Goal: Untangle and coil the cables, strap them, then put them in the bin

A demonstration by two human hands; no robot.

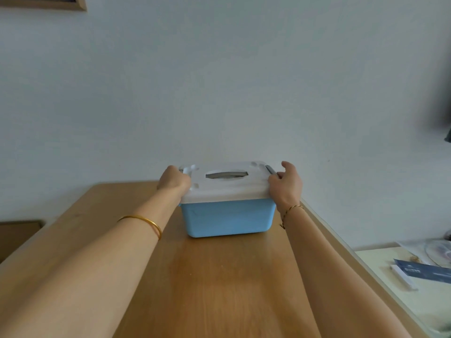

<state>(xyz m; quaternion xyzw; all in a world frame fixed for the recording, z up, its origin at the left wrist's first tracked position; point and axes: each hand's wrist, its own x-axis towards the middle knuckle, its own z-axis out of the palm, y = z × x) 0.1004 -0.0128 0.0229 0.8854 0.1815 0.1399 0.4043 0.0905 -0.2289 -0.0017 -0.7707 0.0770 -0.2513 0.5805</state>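
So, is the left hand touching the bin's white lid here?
Touching. The head view shows the left hand gripping the left edge of the white lid, fingers curled against it, no gap visible.

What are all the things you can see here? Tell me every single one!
bin: one, blue, on the table near the wall
lid: one, white, on the bin
handle: one, grey, sunk in the lid's top
table: one, brown wood, under the bin
picture frame: one corner, wooden, top left
side table: one, cream, lower right
booklet: one, dark blue, on the side table
bangle: one, gold, left forearm
bracelet: one, thin, right wrist
left hand: grips the lid's left end
right hand: grips the lid's right end
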